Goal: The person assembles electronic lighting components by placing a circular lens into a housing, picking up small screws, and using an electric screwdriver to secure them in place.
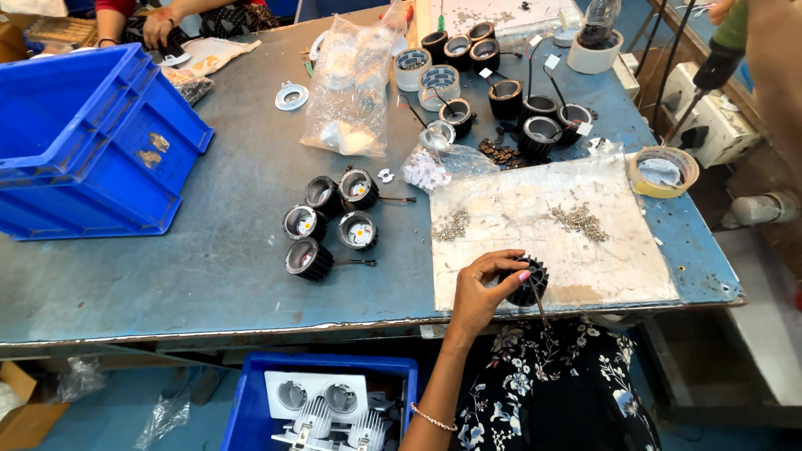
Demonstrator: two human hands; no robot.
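Closest in, below the table edge, a blue crate (pixel 251 401) holds white twin-hole lamp frames and ribbed silver heat sinks. Just above it the left hand (pixel 483 288) is clamped around a black finned lamp housing (pixel 528 282), pressed on a worn white sheet (pixel 543 230) near the table's front edge. The right hand (pixel 773 58) sits at the upper right corner; whether it grips anything I cannot tell. Small piles of screws (pixel 578 220) lie on the sheet. Five black lamp units (pixel 334 221) cluster to the left, and a large blue bin (pixel 92 142) beyond.
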